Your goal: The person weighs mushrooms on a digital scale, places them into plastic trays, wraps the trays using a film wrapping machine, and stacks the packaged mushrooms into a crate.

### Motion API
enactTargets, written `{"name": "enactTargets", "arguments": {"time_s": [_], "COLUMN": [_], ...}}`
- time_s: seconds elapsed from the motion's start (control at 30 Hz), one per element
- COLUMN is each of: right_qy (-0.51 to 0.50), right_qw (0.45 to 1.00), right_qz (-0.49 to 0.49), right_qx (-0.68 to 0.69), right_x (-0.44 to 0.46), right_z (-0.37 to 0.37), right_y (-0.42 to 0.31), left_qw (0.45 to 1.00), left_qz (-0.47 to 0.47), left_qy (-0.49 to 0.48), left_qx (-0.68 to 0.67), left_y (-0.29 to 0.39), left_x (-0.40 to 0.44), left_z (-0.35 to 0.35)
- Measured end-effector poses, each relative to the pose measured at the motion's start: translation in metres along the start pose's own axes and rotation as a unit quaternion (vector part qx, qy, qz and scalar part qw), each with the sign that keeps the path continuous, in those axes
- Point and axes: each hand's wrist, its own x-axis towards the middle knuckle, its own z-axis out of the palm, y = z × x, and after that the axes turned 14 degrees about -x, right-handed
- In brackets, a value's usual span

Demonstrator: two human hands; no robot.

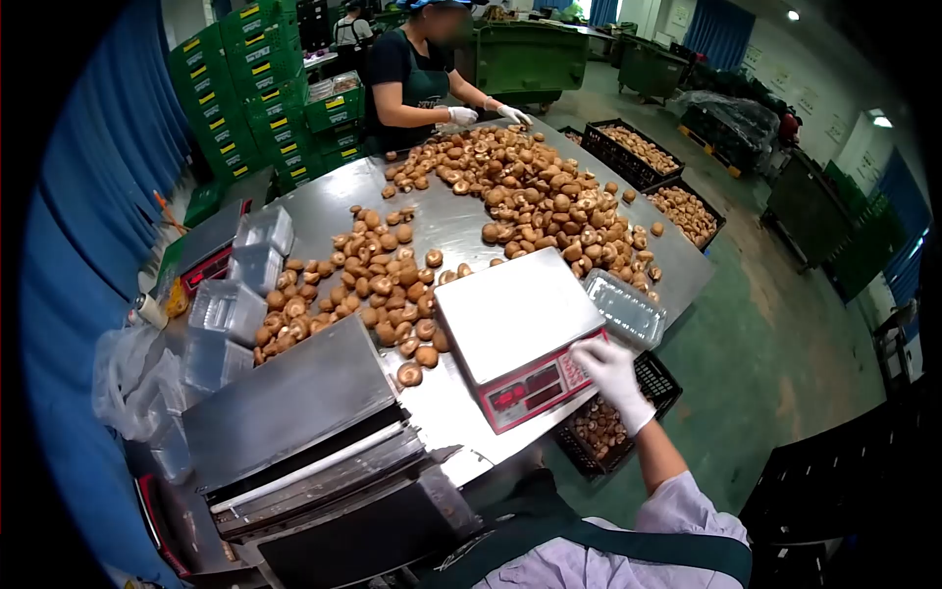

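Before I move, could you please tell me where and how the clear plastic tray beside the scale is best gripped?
I would pinch the long outer rim of the clear plastic tray, coming from your right: that side faces away from the scale, whereas the scale sits close against the opposite side, leaving little finger room.

A matt glove (622, 389) covers my grip (606, 371) near a smooth metal scale pan (520, 312), glossy plastic tray (625, 308) and shiny metal tabletop (451, 214).
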Motion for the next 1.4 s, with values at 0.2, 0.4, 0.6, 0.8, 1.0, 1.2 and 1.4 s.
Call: {"name": "enactTargets", "arguments": {"time_s": [0.2, 0.4, 0.6, 0.8, 1.0, 1.2, 1.4], "right_qy": [-0.039, -0.225, -0.279, -0.286, -0.216, 0.036, -0.050], "right_qw": [0.932, 0.925, 0.887, 0.888, 0.926, 0.974, 0.892], "right_qz": [-0.031, -0.004, -0.093, -0.093, -0.049, -0.143, -0.437], "right_qx": [-0.359, -0.307, -0.356, -0.349, -0.307, -0.173, -0.110], "right_x": [0.089, 0.100, 0.108, 0.113, 0.115, 0.136, 0.144], "right_z": [-0.035, -0.032, -0.039, -0.038, -0.038, -0.073, -0.034], "right_y": [0.178, 0.232, 0.217, 0.225, 0.218, 0.144, 0.047], "left_qw": [0.974, 0.923, 0.920, 0.912, 0.918, 0.910, 0.780], "left_qz": [0.132, 0.153, 0.119, 0.157, 0.075, -0.042, -0.297], "left_qy": [-0.115, -0.295, -0.316, -0.317, -0.292, -0.286, -0.246], "left_qx": [-0.141, -0.196, -0.198, -0.206, -0.258, -0.296, -0.493], "left_y": [0.164, 0.234, 0.230, 0.252, 0.248, 0.226, 0.213], "left_x": [-0.132, -0.244, -0.291, -0.312, -0.305, -0.300, -0.292], "left_z": [0.120, 0.219, 0.265, 0.290, 0.319, 0.342, 0.385]}}
